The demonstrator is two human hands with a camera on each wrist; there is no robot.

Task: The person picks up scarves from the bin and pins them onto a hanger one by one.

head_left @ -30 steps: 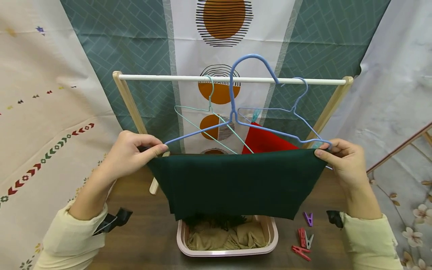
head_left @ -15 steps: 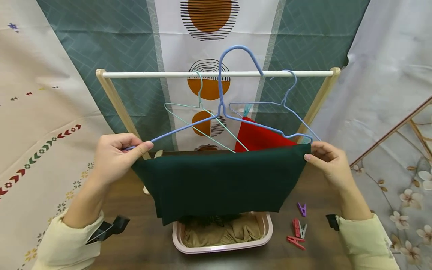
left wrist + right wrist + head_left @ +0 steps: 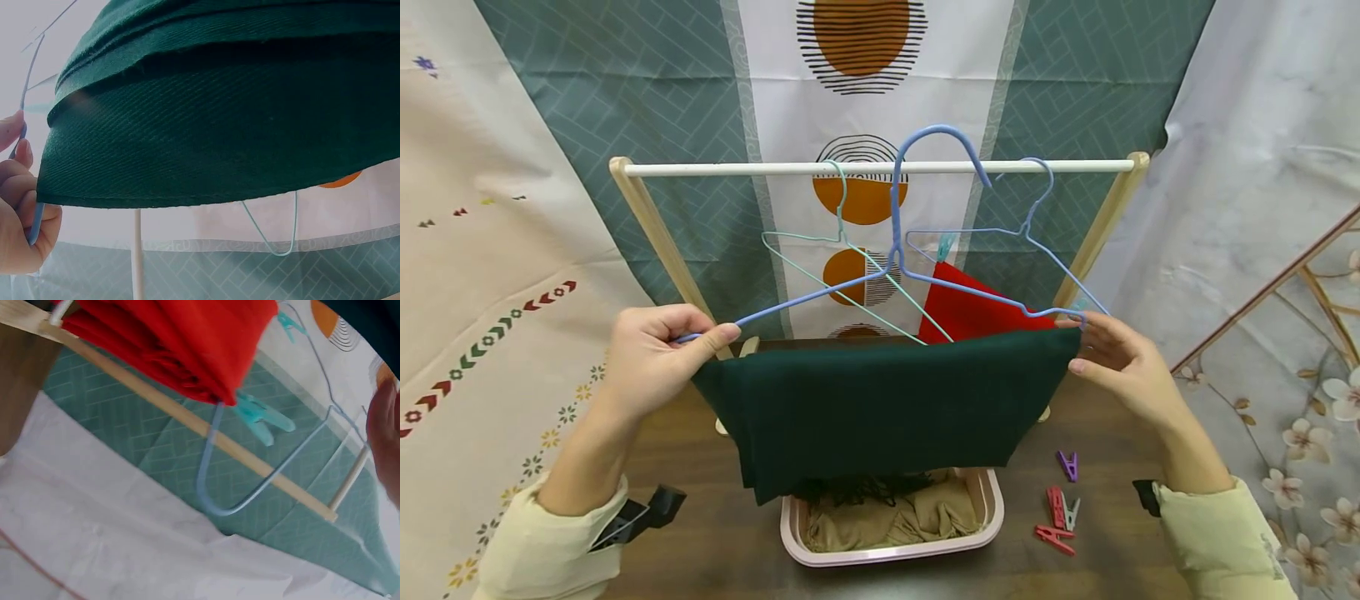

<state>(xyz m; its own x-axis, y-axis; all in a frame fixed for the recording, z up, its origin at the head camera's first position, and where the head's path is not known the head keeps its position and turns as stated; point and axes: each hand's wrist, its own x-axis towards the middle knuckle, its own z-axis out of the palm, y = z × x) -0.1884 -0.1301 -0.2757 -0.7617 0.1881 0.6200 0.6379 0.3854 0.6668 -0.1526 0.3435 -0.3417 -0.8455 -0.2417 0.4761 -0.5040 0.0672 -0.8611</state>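
Note:
A dark green cloth (image 3: 887,408) hangs folded over the lower bar of a blue wire hanger (image 3: 820,293), whose hook stands upright before the rack's rod. My left hand (image 3: 658,358) pinches the hanger's left end, thumb on top; the left wrist view shows fingers curled round the blue wire (image 3: 35,225). At the other end, my right hand (image 3: 1123,367) has its thumb at the cloth's right edge and its fingers partly hidden behind, pinching the cloth beside the hanger's corner.
A white rod (image 3: 715,169) carries a mint hanger (image 3: 805,237) and another blue hanger with red cloth (image 3: 958,308) held by teal clips (image 3: 262,415). Below sit a pink basin (image 3: 895,557) holding brown cloth and dark stringy material, and several clothespins (image 3: 1057,508).
The view has shifted, moving the scene left in the picture. The right thumb has slid outward and lower along the cloth's edge. The left hand keeps its pinch on the hanger.

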